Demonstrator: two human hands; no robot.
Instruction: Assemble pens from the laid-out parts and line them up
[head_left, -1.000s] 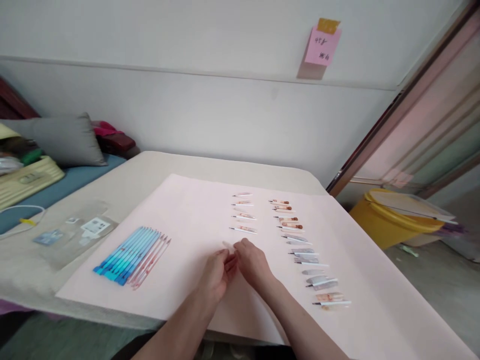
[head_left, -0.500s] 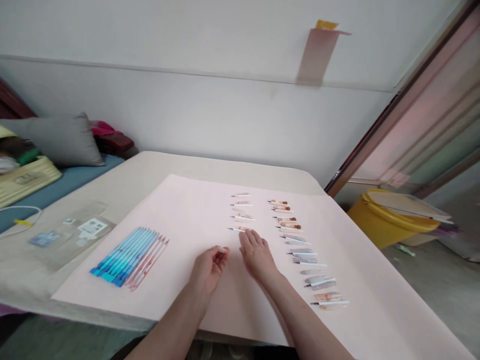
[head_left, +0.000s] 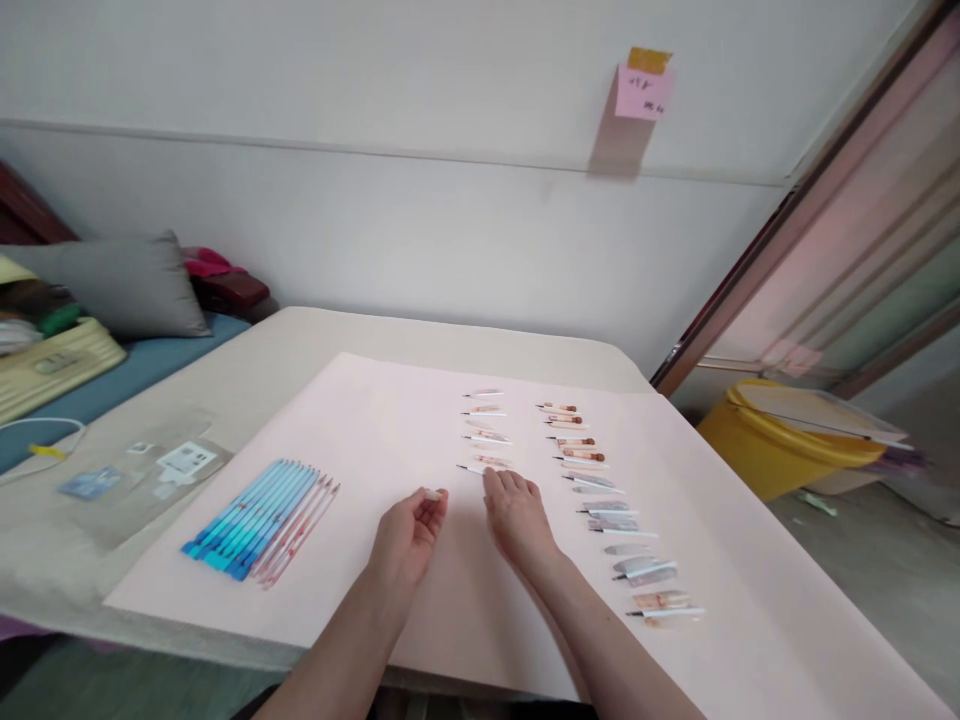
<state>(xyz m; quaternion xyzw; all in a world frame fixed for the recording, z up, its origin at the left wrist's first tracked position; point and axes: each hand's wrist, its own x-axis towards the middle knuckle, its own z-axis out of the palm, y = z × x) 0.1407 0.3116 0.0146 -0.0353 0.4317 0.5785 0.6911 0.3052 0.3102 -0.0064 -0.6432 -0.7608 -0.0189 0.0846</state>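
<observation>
My left hand (head_left: pixel 409 530) hovers over the pale pink sheet (head_left: pixel 390 440), its thumb and fingers pinched on a small clear cap (head_left: pixel 433 494). My right hand (head_left: pixel 516 512) rests flat on the sheet just to its right, fingertips touching the nearest piece of a short column of small pen parts (head_left: pixel 486 437). A longer column of pen tips and caps (head_left: pixel 600 495) runs down the sheet on the right. A row of blue and pink pens (head_left: pixel 259 517) lies side by side at the left.
Clear plastic bags with labels (head_left: pixel 154 468) lie on the beige table (head_left: pixel 247 350) left of the sheet. Beyond it sit a grey pillow (head_left: pixel 120 285) and a yellow case (head_left: pixel 52 365). A yellow bin (head_left: pixel 780 435) stands on the floor at right. A pink note (head_left: pixel 643 92) hangs on the wall.
My two hands, joined together a second ago, have come apart. The right hand moved forward and laid itself flat by the short column; the left keeps the small cap.
</observation>
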